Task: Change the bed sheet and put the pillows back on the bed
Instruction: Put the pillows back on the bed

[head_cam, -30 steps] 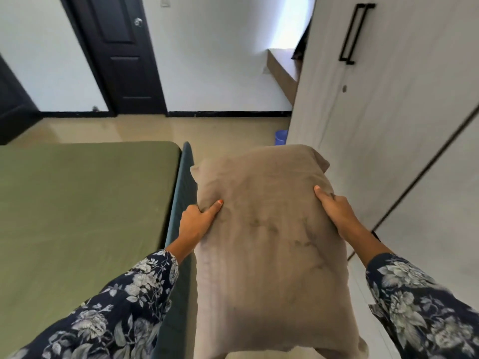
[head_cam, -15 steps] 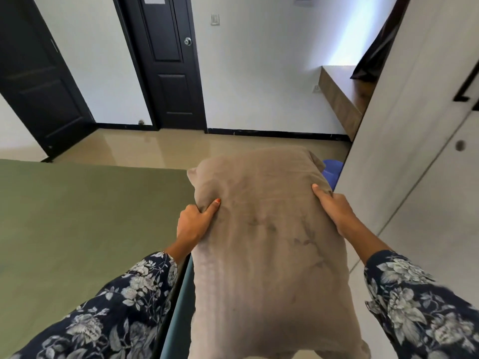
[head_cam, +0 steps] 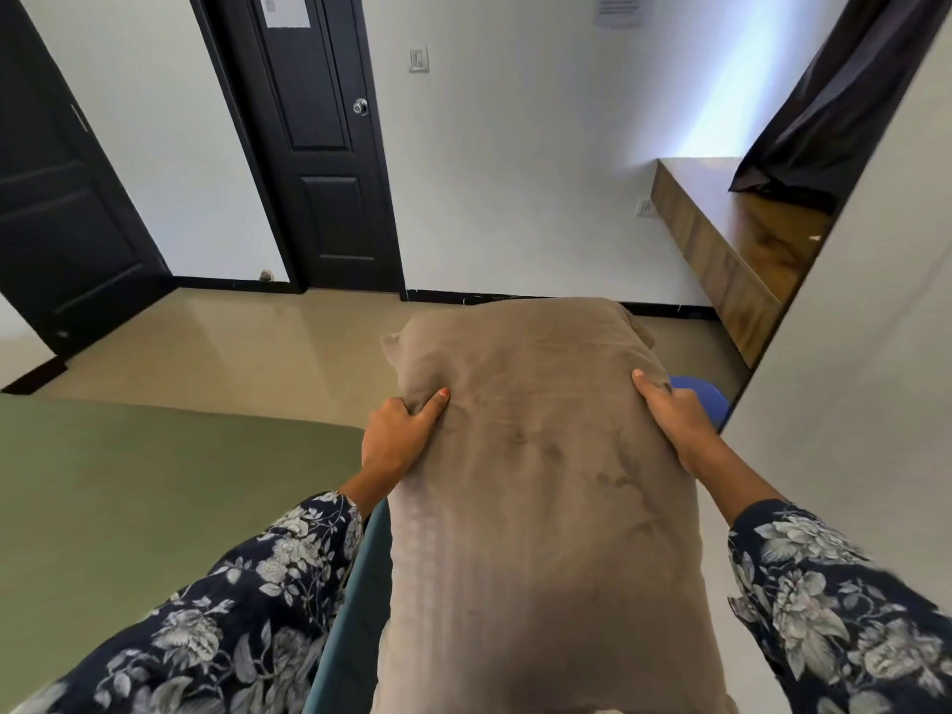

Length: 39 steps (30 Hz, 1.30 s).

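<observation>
Pillow [head_cam: 541, 507] soft, light, squashy; I hold it up beside the bed [head_cam: 154, 481], left hand [head_cam: 396, 440] and right hand [head_cam: 675, 425] each pinching a side edge near the top, best hold.

Tan pillow [head_cam: 541, 507] gripped at both long edges by left hand [head_cam: 394, 438] and right hand [head_cam: 677, 420], just beside green-sheeted bed [head_cam: 154, 487].

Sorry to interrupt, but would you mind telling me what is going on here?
A person is holding a soft taupe fabric pillow up in front of them, the left hand and right hand each gripping one side. The bed with its olive green sheet lies to the left, with no pillow on the part in view.
</observation>
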Each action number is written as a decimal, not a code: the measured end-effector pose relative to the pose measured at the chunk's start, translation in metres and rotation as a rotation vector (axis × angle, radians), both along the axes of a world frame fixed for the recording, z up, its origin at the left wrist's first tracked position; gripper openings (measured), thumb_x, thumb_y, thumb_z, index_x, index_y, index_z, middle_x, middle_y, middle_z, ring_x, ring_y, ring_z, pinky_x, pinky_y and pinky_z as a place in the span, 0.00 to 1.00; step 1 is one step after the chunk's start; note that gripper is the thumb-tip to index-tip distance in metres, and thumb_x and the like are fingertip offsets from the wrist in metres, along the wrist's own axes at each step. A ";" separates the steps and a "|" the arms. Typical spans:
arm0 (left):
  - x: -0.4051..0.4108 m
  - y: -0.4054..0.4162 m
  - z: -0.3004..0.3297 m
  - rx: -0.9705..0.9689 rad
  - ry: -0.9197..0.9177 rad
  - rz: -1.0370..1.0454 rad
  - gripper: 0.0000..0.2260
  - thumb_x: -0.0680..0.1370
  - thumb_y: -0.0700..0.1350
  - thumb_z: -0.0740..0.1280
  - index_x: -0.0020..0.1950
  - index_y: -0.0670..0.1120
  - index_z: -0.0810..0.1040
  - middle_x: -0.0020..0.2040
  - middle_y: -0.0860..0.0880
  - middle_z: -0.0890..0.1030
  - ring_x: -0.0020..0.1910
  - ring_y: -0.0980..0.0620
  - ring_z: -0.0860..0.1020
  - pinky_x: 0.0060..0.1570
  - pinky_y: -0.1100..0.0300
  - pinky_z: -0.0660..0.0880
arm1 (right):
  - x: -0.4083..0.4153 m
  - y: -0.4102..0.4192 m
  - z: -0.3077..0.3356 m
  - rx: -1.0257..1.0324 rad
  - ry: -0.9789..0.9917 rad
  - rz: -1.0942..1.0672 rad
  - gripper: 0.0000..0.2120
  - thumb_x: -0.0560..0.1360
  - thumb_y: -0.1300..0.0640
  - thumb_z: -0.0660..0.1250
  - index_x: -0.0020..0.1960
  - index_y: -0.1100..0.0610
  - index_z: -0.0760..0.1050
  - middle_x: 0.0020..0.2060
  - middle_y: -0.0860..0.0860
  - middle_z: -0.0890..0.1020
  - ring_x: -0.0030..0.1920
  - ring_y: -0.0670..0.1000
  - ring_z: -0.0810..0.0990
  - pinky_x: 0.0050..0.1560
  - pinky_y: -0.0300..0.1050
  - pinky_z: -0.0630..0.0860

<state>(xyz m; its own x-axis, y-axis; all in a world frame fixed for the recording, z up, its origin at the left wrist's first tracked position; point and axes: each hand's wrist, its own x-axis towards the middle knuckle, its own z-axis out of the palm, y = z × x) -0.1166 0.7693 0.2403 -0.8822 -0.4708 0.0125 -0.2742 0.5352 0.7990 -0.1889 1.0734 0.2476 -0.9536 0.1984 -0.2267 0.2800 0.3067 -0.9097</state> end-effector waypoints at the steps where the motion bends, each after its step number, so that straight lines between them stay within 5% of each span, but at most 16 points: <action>1: -0.021 0.000 0.000 0.005 -0.007 0.009 0.25 0.75 0.61 0.67 0.30 0.42 0.68 0.31 0.45 0.74 0.38 0.40 0.77 0.34 0.55 0.68 | -0.024 0.000 0.003 0.011 -0.004 0.018 0.27 0.73 0.36 0.64 0.52 0.61 0.77 0.48 0.56 0.80 0.49 0.57 0.78 0.53 0.51 0.75; 8: -0.169 -0.010 -0.002 0.023 -0.025 0.090 0.26 0.75 0.61 0.66 0.31 0.40 0.70 0.33 0.42 0.76 0.36 0.42 0.76 0.34 0.55 0.66 | -0.197 -0.018 0.018 0.051 0.008 0.128 0.17 0.75 0.40 0.64 0.38 0.52 0.75 0.41 0.53 0.79 0.43 0.53 0.76 0.48 0.45 0.71; 14: -0.295 -0.046 -0.012 0.004 -0.050 0.122 0.23 0.76 0.60 0.65 0.32 0.43 0.69 0.31 0.48 0.73 0.31 0.51 0.71 0.28 0.58 0.64 | -0.341 -0.059 -0.002 0.074 -0.010 0.202 0.24 0.75 0.38 0.63 0.53 0.58 0.79 0.48 0.56 0.80 0.47 0.56 0.78 0.48 0.46 0.72; 21: -0.435 -0.113 -0.019 0.042 -0.088 0.208 0.23 0.76 0.60 0.66 0.33 0.43 0.69 0.32 0.47 0.73 0.37 0.44 0.73 0.38 0.55 0.68 | -0.496 -0.134 -0.006 0.102 -0.018 0.272 0.31 0.74 0.34 0.61 0.61 0.60 0.77 0.54 0.57 0.80 0.51 0.57 0.78 0.49 0.46 0.72; 27: -0.534 -0.180 -0.009 0.060 -0.058 0.292 0.26 0.75 0.61 0.67 0.39 0.37 0.75 0.38 0.41 0.78 0.39 0.41 0.77 0.36 0.54 0.70 | -0.618 -0.211 0.008 0.103 0.009 0.371 0.21 0.75 0.36 0.62 0.45 0.55 0.75 0.48 0.54 0.80 0.49 0.55 0.77 0.57 0.52 0.75; 32: -0.610 -0.243 -0.015 0.051 -0.057 0.393 0.26 0.75 0.62 0.67 0.35 0.39 0.73 0.34 0.44 0.77 0.36 0.44 0.77 0.30 0.56 0.69 | -0.725 -0.293 -0.001 0.123 0.018 0.488 0.33 0.75 0.36 0.61 0.64 0.64 0.72 0.57 0.58 0.77 0.55 0.59 0.76 0.55 0.49 0.73; 39: -0.689 -0.324 -0.011 0.116 -0.089 0.590 0.23 0.76 0.59 0.67 0.31 0.43 0.69 0.30 0.47 0.73 0.33 0.46 0.73 0.29 0.58 0.65 | -0.855 -0.428 0.010 0.185 0.006 0.707 0.34 0.77 0.36 0.59 0.68 0.65 0.69 0.65 0.60 0.74 0.62 0.62 0.74 0.60 0.53 0.71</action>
<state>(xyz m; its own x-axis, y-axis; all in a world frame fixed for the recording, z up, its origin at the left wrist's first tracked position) -0.8057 0.4451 0.2294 -0.4670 -0.8746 -0.1303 -0.5669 0.1830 0.8032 -1.0438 0.6451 0.2575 -0.8688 -0.4310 -0.2436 -0.0466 0.5610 -0.8265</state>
